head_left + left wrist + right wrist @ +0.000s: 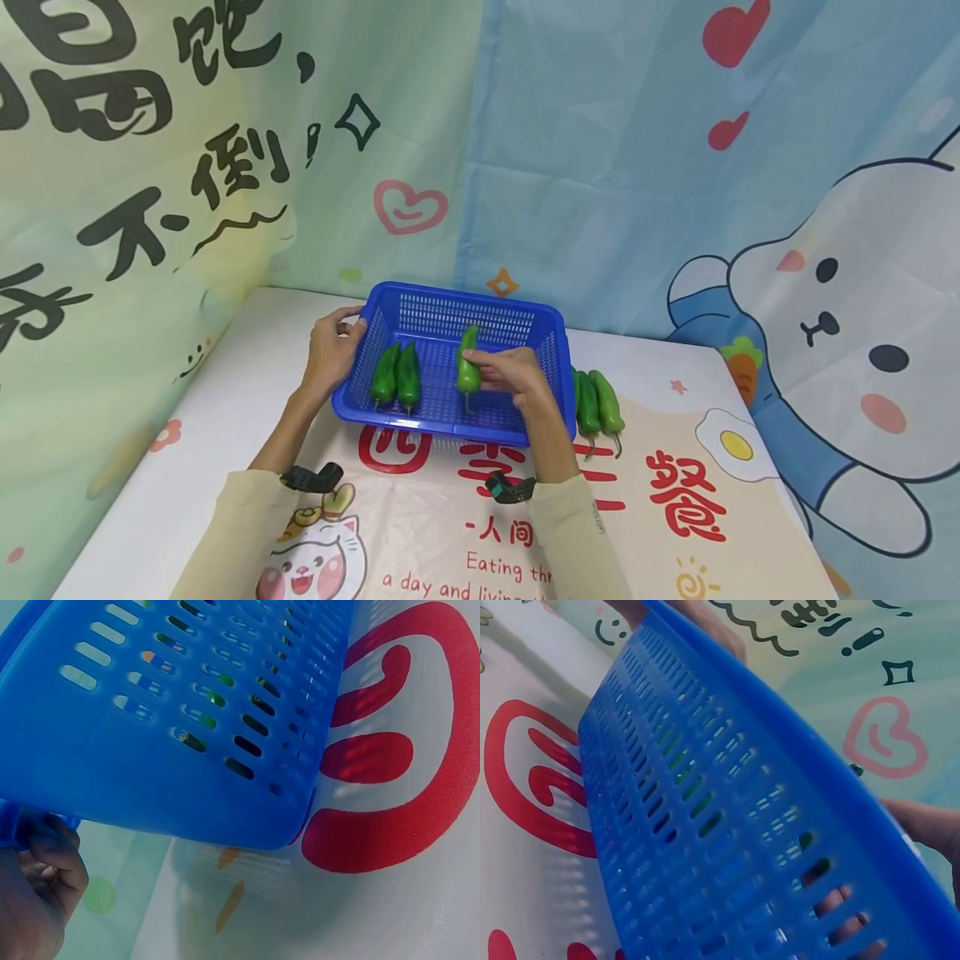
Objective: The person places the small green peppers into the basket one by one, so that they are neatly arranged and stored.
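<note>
Right hand (510, 377) reaches over the blue perforated plastic basket (547, 333) — fingers pinching a glossy green pepper (468, 363) above its floor. Left hand (332, 348) curls round the basket's left rim — wrist bent.

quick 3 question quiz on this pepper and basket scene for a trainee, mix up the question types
1. True or false: the right hand holds a green pepper over the blue basket.
2. How many peppers lie flat inside the basket, left of the held one?
3. Multiple choice: the left hand has its grip on A) a pepper, B) the basket's left rim, C) nothing.

Key:
1. True.
2. Two peppers.
3. B. More peppers lie on the table mat to the right of the basket.
</note>
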Tool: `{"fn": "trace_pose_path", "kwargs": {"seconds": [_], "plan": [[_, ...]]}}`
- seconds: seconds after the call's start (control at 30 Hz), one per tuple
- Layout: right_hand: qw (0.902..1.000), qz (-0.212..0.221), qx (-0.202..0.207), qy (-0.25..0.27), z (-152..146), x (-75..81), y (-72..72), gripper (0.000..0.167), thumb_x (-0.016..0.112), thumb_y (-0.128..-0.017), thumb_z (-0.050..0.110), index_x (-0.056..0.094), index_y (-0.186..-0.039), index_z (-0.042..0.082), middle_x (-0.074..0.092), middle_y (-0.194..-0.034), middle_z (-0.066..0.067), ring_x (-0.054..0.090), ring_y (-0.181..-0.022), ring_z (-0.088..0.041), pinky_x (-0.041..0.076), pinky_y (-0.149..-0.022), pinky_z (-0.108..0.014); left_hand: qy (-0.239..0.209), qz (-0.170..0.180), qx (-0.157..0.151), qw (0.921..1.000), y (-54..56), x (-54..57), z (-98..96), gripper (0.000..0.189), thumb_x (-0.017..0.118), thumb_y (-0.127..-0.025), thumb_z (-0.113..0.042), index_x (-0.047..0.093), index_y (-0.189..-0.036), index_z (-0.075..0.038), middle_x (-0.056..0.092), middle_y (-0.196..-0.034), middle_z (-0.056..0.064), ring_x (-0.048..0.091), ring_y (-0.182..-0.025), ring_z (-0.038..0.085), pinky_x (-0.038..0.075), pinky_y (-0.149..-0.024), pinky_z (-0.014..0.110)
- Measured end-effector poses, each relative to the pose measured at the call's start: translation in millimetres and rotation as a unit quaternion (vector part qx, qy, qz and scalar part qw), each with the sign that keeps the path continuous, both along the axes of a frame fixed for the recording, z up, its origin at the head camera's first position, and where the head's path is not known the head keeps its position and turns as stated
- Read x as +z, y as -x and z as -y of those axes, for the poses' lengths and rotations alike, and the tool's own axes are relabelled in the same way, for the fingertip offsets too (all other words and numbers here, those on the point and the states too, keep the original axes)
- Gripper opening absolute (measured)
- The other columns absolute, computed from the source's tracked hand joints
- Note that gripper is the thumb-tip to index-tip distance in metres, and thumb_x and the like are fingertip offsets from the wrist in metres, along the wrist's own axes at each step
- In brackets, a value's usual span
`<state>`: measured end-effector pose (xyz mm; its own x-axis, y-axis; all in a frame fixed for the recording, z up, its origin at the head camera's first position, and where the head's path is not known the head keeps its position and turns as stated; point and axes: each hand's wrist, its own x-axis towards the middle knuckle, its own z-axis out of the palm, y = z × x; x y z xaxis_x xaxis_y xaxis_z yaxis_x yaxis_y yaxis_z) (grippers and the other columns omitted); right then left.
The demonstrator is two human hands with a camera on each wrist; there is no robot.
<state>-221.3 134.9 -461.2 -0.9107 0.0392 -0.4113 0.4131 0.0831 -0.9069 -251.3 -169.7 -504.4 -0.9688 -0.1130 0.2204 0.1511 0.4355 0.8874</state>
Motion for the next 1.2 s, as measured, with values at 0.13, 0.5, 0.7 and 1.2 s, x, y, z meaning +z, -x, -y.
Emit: {"fn": "trace_pose_path", "kwargs": {"seconds": [0.13,0.5,0.7,1.2], "plan": [[0.9999,0.008,0.007,-0.011,6,0.8,0.8,0.052,0.092,-0.089,0.024,0.074,-0.122,-0.013,0.084,-0.100,-0.019,0.080,-0.072,-0.013,0.067,-0.082,-0.038,0.002,0.001,0.001,1.0000,0.1,1.1,-0.6,0.038,0.059,-0.112,-0.015,0.066,-0.145,0.004,0.073,-0.090,0.024,0.061,-0.063,0.011,0.047,-0.055,0.020],[0.9984,0.008,0.017,-0.053,29,3.1,3.9,0.052,0.091,-0.090,0.020,0.069,-0.121,-0.015,0.079,-0.112,-0.031,0.085,-0.088,-0.031,0.066,-0.085,-0.044,0.003,0.003,-0.002,1.0000,0.1,2.6,-0.9,0.039,0.058,-0.113,-0.016,0.065,-0.146,0.004,0.074,-0.096,0.028,0.063,-0.064,0.009,0.049,-0.057,0.019],[0.9961,-0.003,0.014,-0.087,41,2.3,5.1,0.045,0.092,-0.088,0.016,0.069,-0.113,-0.013,0.079,-0.108,-0.032,0.084,-0.089,-0.034,0.066,-0.088,-0.048,0.008,0.003,-0.004,1.0000,-0.2,4.3,-0.5,0.040,0.057,-0.113,-0.016,0.064,-0.147,0.004,0.074,-0.099,0.029,0.065,-0.066,0.011,0.050,-0.059,0.018],[0.9764,-0.013,0.008,-0.215,67,0.4,16.2,0.050,0.099,-0.079,0.015,0.069,-0.111,-0.009,0.078,-0.084,-0.020,0.081,-0.071,-0.025,0.067,-0.070,-0.037,0.001,0.005,-0.003,1.0000,1.5,0.2,0.6,0.039,0.059,-0.112,-0.015,0.065,-0.146,0.003,0.076,-0.096,0.030,0.066,-0.063,0.005,0.050,-0.056,0.018]]}}
